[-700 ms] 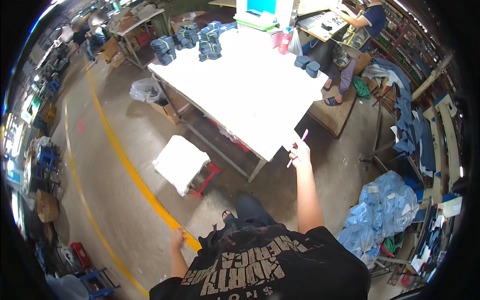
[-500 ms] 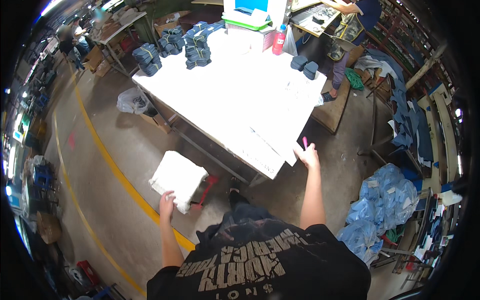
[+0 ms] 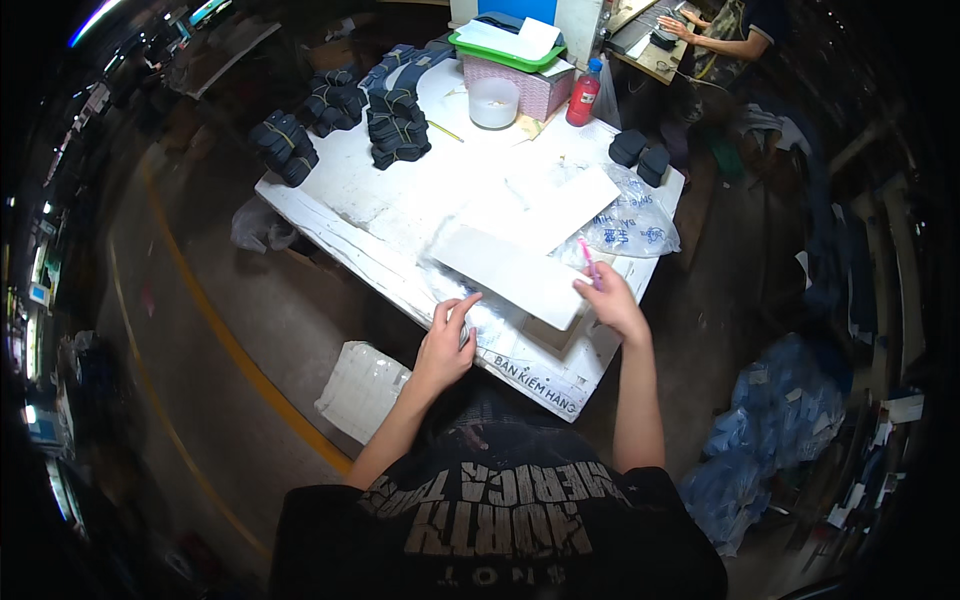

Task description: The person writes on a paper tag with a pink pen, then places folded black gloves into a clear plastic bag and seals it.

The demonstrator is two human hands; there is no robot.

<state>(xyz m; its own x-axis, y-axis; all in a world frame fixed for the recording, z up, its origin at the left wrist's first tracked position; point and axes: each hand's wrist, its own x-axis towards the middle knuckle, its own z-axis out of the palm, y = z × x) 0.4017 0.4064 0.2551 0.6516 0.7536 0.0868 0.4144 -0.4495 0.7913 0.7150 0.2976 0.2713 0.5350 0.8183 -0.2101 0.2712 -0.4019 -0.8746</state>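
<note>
My right hand (image 3: 612, 305) is closed around a pink pen (image 3: 590, 262) at the right side of a white-topped table (image 3: 350, 215). Its thumb and fingers also meet the right end of a stiff white card (image 3: 515, 280), which tilts above the tabletop and casts a shadow. My left hand (image 3: 447, 342) is at the table's front edge, fingers bent and apart, nothing visible in it. Beyond the card lies a second white strip (image 3: 575, 210), partly over a clear plastic bag (image 3: 635, 215) with blue print.
Banded stacks of dark fabric pieces (image 3: 398, 125) stand at the far left. Farther back are a white tub (image 3: 493, 103), a green tray (image 3: 510, 48) and a red bottle (image 3: 583, 93). A white-covered stool (image 3: 362, 388) is by my left arm; another person's hands (image 3: 680, 25) work beyond.
My left hand has left the stool and come to the table's front edge. The right hand has moved inward over the table with the pen, and the card is now raised.
</note>
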